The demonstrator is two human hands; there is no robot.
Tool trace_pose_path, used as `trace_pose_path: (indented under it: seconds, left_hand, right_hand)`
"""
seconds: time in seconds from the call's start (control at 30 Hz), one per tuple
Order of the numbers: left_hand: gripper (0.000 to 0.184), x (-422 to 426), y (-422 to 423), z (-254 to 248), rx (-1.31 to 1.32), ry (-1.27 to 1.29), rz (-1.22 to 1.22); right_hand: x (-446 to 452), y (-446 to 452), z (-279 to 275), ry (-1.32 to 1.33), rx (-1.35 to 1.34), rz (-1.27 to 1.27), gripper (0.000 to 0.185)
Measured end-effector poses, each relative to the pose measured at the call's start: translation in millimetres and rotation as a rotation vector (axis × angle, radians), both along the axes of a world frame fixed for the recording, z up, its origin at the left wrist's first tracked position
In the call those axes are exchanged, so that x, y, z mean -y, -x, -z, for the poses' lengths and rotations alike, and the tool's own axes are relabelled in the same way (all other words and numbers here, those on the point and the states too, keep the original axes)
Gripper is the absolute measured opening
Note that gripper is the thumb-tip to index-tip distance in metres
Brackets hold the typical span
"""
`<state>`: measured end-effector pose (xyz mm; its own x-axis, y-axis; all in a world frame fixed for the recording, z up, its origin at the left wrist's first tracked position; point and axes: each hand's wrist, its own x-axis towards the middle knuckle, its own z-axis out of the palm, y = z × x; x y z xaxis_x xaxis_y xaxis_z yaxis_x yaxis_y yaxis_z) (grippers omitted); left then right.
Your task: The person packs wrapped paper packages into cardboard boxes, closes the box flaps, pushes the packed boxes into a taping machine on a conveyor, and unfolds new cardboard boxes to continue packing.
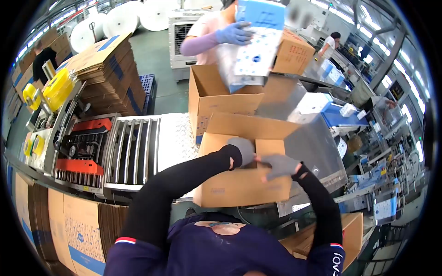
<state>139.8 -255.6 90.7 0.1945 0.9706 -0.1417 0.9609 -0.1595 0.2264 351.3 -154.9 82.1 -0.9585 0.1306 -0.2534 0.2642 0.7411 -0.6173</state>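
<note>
An open cardboard box (230, 188) stands in front of me with its flaps up. My left hand (242, 152), in a grey glove, reaches into it near the middle; its fingers are mostly hidden. In another grey glove, my right hand (278, 166) is over the box's near side, fingers apart and pointing left, holding nothing visible. Behind stands a second open box (225, 103). Over that one, a co-worker's gloved hand (235, 33) holds blue and white packs (260, 43), blurred at the left.
A roller conveyor (133, 152) and a taping machine with yellow rolls (60, 89) are at left. Stacked flat cartons (108, 73) stand behind them. White packs (313, 103) lie near a blue belt (343, 117) at right. An open carton (352, 234) is low right.
</note>
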Motion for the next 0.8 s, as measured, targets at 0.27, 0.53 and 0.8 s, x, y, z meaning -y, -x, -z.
trace_pose_path:
  seconds: [0.27, 0.53, 0.8]
  left_hand:
    - [0.06, -12.8, 4.9, -43.0, 0.115, -0.29, -0.009]
    - [0.055, 60.8, 92.8, 108.6, 0.41, -0.757, -0.189]
    - [0.063, 174.5, 285.1, 72.4, 0.034, 0.035, -1.326]
  right_hand:
    - [8.1, -38.0, 142.8, -0.647, -0.279, 0.888, 0.057]
    - [62.6, -30.1, 124.7, 1.469, -0.69, 1.069, 0.068]
    - [101.5, 65.0, 367.4, 1.216, -0.384, 1.237, 0.074]
